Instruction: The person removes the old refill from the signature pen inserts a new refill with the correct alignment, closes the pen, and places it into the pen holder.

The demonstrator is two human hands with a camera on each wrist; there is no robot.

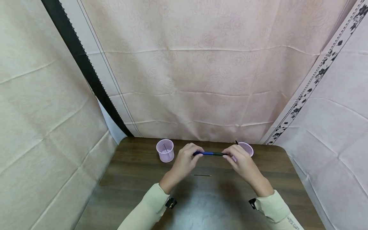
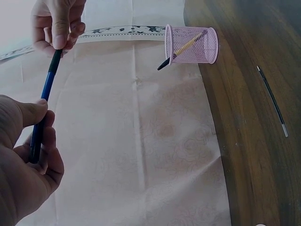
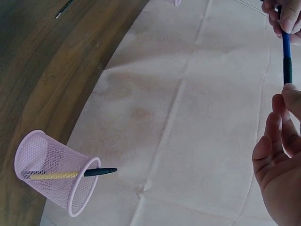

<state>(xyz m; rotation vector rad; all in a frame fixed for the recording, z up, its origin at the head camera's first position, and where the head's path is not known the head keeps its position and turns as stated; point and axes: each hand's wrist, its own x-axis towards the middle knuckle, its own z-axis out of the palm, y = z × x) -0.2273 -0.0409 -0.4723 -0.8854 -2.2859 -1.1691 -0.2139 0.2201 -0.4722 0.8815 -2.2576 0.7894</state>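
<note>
A blue pen (image 1: pixel 212 153) with a dark grip section is held level above the table between both hands. My left hand (image 1: pixel 187 156) grips its blue end, thumb against curled fingers. At the other end, my right hand (image 1: pixel 240 159) pinches the dark tip between thumb and fingertips; the very tip is hidden. Below the hands a thin ink refill (image 1: pixel 201 175) lies on the table, and the left wrist view shows the refill (image 2: pixel 273 101) with a dark tube and pale end.
A pink mesh cup (image 1: pixel 165 150) at the back left has a thin dark stick inside. Behind my right hand stands another pink mesh cup (image 3: pixel 56 172), holding a yellow pen (image 3: pixel 54 175) with a black end. Patterned cloth (image 1: pixel 201 80) hangs behind the wooden table (image 1: pixel 120 188).
</note>
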